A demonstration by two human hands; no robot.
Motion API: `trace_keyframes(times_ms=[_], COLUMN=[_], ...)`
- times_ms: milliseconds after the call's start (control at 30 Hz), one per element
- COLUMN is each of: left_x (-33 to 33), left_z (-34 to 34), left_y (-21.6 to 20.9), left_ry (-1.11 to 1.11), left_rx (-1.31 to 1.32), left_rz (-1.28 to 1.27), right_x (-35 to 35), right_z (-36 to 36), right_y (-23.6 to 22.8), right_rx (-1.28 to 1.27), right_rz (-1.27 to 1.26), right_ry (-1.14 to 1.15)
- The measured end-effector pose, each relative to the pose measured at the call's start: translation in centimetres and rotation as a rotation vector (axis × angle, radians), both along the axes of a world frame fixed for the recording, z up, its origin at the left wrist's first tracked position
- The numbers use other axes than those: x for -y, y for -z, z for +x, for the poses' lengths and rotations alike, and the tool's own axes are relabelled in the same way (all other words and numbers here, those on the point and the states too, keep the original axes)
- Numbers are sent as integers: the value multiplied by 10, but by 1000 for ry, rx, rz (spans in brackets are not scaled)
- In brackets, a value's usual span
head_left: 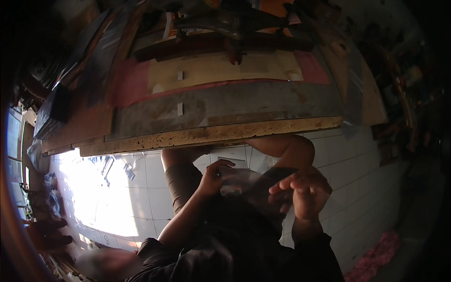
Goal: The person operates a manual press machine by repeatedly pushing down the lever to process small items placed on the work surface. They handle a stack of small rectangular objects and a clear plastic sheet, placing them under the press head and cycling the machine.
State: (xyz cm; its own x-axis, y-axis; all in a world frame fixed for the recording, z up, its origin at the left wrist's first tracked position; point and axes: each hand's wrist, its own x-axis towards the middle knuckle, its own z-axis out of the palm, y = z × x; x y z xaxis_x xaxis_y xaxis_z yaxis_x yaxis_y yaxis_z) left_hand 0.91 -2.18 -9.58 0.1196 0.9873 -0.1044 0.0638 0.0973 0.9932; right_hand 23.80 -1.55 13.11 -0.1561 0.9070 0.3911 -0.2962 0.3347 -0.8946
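Observation:
Above my lap, a thin see-through plastic sheet [244, 177] spans the space between my two hands; its outline is faint and partly smeared. At its left end, my left hand [213, 177] is closed with fingers curled and pinches the sheet's edge. My right hand [307, 191] is raised at the other end, fingers bent toward the sheet and closed on its edge, somewhat blurred. In front of me, two small pale rectangular pieces lie on the workbench: one piece [180, 109] on the grey surface, the other piece [180, 75] on a yellowish sheet [221, 66].
The bench's worn wooden front edge [211, 132] runs over my knees. A dark metal frame with a bar [221, 48] stands across the back. Pink material [129, 82] lies under the yellowish sheet. Dark stacked panels [52, 110] stand left; a pink bundle [376, 254] lies on the floor right.

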Motion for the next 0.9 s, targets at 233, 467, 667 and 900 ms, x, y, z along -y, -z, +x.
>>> trace_keyframes(times_ms=[233, 467, 667, 900], left_x=[13, 24, 27, 25], left_z=[-7, -15, -23, -28], left_y=[-22, -29, -23, -33], left_ry=[-29, -63, -83, -55], left_rx=[-71, 16, 10, 13], left_rz=[-19, -70, -5, 0], right_x=[-100, -175, -174, -174], right_z=[-39, -92, -80, -88], right_y=[-22, 25, 33, 27], right_rx=[31, 880, 994, 1249], right_rz=[345, 568, 644, 705], right_ry=[150, 530, 280, 83])
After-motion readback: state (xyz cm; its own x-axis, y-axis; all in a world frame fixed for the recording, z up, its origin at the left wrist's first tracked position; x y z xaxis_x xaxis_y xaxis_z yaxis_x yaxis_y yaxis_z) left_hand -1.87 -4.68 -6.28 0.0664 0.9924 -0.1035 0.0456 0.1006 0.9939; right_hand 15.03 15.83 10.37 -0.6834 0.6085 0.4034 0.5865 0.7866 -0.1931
